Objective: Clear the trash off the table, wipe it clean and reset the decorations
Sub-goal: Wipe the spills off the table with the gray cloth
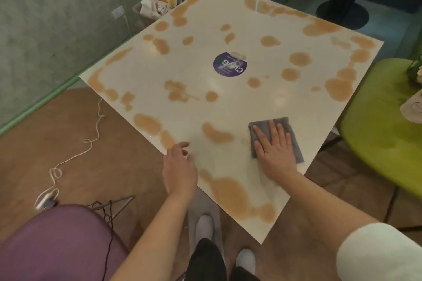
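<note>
A square cream table is covered with several tan spill patches, such as one near my hands. A grey cloth lies flat on the near right part of the table, and my right hand presses on it with fingers straight and spread. My left hand hovers at the table's near left edge, fingers loosely curled, holding nothing. A round purple sticker sits in the middle of the table. A strip around the cloth looks smeared.
A bin stuffed with paper trash stands on the floor beyond the table's far left edge. A green chair at the right carries flowers and a pale round item. A purple seat is near left; a white cord trails over the floor.
</note>
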Demonstrator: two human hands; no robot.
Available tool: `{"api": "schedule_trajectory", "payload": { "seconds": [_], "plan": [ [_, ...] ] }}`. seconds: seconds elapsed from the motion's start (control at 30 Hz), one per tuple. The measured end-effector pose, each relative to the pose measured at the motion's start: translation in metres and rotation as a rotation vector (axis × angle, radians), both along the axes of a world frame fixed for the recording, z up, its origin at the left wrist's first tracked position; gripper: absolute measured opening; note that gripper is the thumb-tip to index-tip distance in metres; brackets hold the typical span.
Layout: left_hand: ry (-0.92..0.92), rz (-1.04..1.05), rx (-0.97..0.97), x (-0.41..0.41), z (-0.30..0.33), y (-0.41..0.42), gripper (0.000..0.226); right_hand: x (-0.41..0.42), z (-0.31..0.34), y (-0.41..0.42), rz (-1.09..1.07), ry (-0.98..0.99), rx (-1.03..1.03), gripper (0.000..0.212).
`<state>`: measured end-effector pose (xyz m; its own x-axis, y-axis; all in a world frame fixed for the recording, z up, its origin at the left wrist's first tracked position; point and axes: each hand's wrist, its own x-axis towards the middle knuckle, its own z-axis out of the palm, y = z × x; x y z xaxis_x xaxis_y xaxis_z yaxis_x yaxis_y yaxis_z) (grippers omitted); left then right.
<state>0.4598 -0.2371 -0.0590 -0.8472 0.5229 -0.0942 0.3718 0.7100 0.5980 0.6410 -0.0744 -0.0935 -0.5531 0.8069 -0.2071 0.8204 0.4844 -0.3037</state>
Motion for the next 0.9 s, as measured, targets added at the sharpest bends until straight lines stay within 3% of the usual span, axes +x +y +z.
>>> {"api": "schedule_trajectory", "payload": {
  "seconds": [0.13,0.23,0.33,0.43,0.53,0.63,0.77,0.9],
  "plan": [
    [-0.155,0.236,0.009,0.009,-0.008,-0.014,0.042,0.012,-0.003,-0.036,0.254,0.035,-0.008,0.057],
    [-0.295,0.333,0.023,0.014,-0.008,-0.017,0.057,0.030,-0.003,-0.020,0.258,0.032,0.016,0.058],
    [-0.298,0.293,-0.120,0.013,-0.009,-0.018,0.061,0.020,-0.002,-0.006,0.099,0.001,0.021,0.052],
    [-0.336,0.262,-0.242,0.003,-0.011,-0.019,0.048,0.004,-0.002,-0.035,0.122,0.023,0.013,0.051],
    [-0.472,0.253,-0.199,-0.013,-0.013,-0.021,0.053,0.021,-0.002,-0.059,0.295,0.029,-0.012,0.055],
    [-0.568,0.274,-0.124,-0.019,-0.013,-0.021,0.068,0.040,-0.001,-0.038,0.283,0.015,-0.001,0.057],
    [-0.487,0.285,-0.183,-0.011,-0.018,-0.018,0.048,0.032,0.002,-0.037,0.106,0.003,0.007,0.054],
    [-0.447,0.261,-0.165,-0.007,-0.023,-0.022,0.032,0.037,-0.003,-0.067,0.250,0.030,0.008,0.052]
  ]
}}
